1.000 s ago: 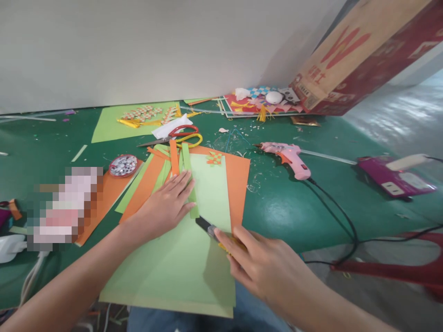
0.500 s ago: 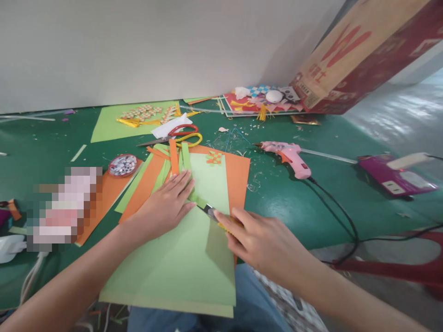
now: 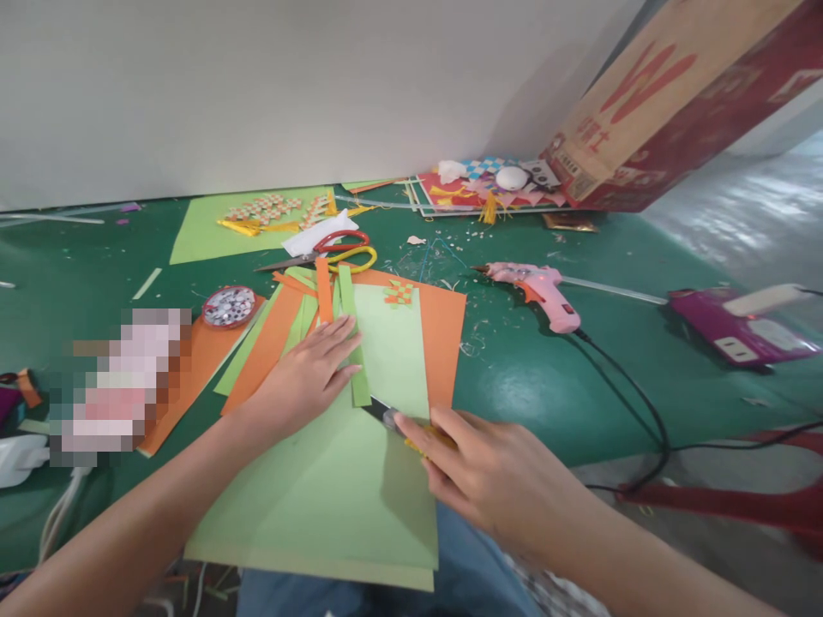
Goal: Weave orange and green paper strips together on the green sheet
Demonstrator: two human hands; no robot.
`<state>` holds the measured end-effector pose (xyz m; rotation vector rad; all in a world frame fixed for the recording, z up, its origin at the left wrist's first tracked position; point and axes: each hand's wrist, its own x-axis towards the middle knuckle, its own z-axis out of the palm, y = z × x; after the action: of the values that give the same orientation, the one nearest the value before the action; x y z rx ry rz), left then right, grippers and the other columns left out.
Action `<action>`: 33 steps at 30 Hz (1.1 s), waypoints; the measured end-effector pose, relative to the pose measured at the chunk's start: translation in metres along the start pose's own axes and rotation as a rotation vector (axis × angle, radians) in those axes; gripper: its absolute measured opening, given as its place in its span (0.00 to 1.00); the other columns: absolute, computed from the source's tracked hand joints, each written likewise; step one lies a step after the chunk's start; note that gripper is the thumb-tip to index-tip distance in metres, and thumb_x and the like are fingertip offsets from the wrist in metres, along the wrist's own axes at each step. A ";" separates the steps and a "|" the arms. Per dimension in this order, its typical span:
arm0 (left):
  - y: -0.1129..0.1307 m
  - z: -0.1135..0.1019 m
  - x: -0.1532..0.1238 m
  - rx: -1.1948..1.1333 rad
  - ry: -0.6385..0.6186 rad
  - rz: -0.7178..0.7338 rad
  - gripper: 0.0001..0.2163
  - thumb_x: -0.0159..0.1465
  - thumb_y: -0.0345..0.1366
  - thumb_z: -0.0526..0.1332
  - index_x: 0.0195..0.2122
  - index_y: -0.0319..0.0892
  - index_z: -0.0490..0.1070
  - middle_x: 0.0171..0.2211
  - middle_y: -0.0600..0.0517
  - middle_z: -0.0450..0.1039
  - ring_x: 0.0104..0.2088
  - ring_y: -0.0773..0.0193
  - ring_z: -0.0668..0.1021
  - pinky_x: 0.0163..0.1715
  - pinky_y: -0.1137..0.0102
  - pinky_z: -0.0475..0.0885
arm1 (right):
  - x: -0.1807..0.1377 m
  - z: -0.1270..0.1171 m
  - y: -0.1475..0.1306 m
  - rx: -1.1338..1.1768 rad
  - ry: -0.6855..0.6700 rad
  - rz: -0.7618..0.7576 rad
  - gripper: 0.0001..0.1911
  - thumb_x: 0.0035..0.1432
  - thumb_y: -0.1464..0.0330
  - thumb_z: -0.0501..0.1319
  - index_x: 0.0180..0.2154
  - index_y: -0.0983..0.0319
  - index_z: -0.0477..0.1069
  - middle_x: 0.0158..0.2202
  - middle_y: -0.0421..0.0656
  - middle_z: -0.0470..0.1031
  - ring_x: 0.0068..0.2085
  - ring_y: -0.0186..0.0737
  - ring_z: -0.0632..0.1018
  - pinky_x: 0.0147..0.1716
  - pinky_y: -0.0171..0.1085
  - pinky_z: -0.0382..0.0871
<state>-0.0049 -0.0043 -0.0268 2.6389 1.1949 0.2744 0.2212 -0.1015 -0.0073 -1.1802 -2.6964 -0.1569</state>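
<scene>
Left hand point(image 3: 315, 367) flat, palm down, fingers extended, fingertips on green strip point(image 3: 361, 381). Right hand point(image 3: 482, 463) wrapped round cutter point(image 3: 389, 418), blade tip just beside strip's lower end. Strip lies over pale green sheet point(image 3: 309, 506); sheet's near edge juts past green tabletop point(image 3: 520, 398), above lap point(image 3: 386, 597). Tabletop stretches between orange sheet point(image 3: 445, 338) and pink glue gun point(image 3: 543, 296).

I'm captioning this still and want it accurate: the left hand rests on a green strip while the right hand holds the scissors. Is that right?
Not quite: in the head view, the right hand holds a craft knife, not the scissors, which lie on the table. The left hand does rest on a green strip.
</scene>
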 end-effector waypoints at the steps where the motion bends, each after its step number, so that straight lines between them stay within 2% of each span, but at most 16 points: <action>1: 0.000 0.000 0.000 0.001 0.002 0.001 0.23 0.69 0.44 0.45 0.59 0.36 0.63 0.64 0.44 0.55 0.64 0.57 0.58 0.63 0.59 0.54 | 0.000 0.001 0.000 -0.006 0.005 0.000 0.19 0.58 0.73 0.54 0.50 0.67 0.70 0.31 0.44 0.72 0.27 0.32 0.74 0.19 0.34 0.58; 4: -0.001 0.002 -0.001 0.014 0.009 0.010 0.22 0.69 0.44 0.45 0.59 0.39 0.62 0.64 0.45 0.54 0.64 0.58 0.58 0.63 0.58 0.54 | 0.002 0.003 0.001 -0.026 0.015 -0.004 0.19 0.56 0.73 0.55 0.50 0.67 0.70 0.31 0.44 0.72 0.26 0.32 0.74 0.18 0.34 0.57; 8: -0.002 0.004 0.000 0.032 0.010 0.024 0.23 0.70 0.43 0.45 0.59 0.36 0.62 0.64 0.43 0.54 0.64 0.57 0.57 0.63 0.59 0.54 | 0.005 0.005 0.001 -0.050 0.009 0.000 0.20 0.55 0.73 0.56 0.50 0.67 0.71 0.32 0.44 0.73 0.25 0.32 0.74 0.18 0.34 0.56; 13: -0.002 0.004 0.000 0.049 0.020 0.029 0.22 0.69 0.43 0.45 0.59 0.38 0.62 0.64 0.44 0.54 0.64 0.57 0.58 0.63 0.57 0.55 | 0.005 0.004 -0.002 -0.043 0.027 0.027 0.19 0.55 0.74 0.56 0.49 0.68 0.71 0.30 0.44 0.72 0.25 0.32 0.74 0.17 0.34 0.56; 18: -0.002 0.006 0.000 0.058 0.031 0.033 0.21 0.69 0.42 0.46 0.59 0.39 0.63 0.64 0.44 0.55 0.64 0.58 0.59 0.63 0.57 0.55 | 0.003 0.003 -0.003 -0.021 -0.021 0.050 0.19 0.57 0.73 0.56 0.50 0.67 0.70 0.32 0.44 0.73 0.27 0.32 0.75 0.18 0.33 0.56; 24: -0.003 0.007 0.000 0.076 0.053 0.051 0.23 0.70 0.43 0.44 0.58 0.34 0.64 0.63 0.42 0.56 0.63 0.57 0.59 0.63 0.58 0.56 | 0.012 0.004 -0.003 -0.040 -0.010 0.071 0.18 0.57 0.72 0.55 0.49 0.66 0.71 0.30 0.43 0.72 0.24 0.31 0.73 0.18 0.33 0.56; 27: -0.003 0.007 0.000 0.081 0.049 0.048 0.23 0.70 0.43 0.44 0.58 0.36 0.63 0.63 0.43 0.55 0.64 0.58 0.59 0.63 0.58 0.55 | 0.014 0.006 -0.001 -0.042 0.005 0.091 0.18 0.57 0.73 0.55 0.49 0.65 0.72 0.29 0.42 0.71 0.23 0.30 0.71 0.18 0.33 0.55; 33: -0.001 0.007 0.000 0.093 0.035 0.046 0.24 0.70 0.45 0.43 0.59 0.36 0.63 0.63 0.43 0.56 0.64 0.57 0.59 0.63 0.58 0.56 | 0.015 0.002 0.000 -0.026 -0.069 0.101 0.19 0.57 0.72 0.56 0.51 0.65 0.70 0.31 0.42 0.71 0.23 0.31 0.72 0.18 0.34 0.57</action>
<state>-0.0043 -0.0044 -0.0335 2.7550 1.1870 0.2801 0.2109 -0.0903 -0.0062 -1.3497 -2.6933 -0.1393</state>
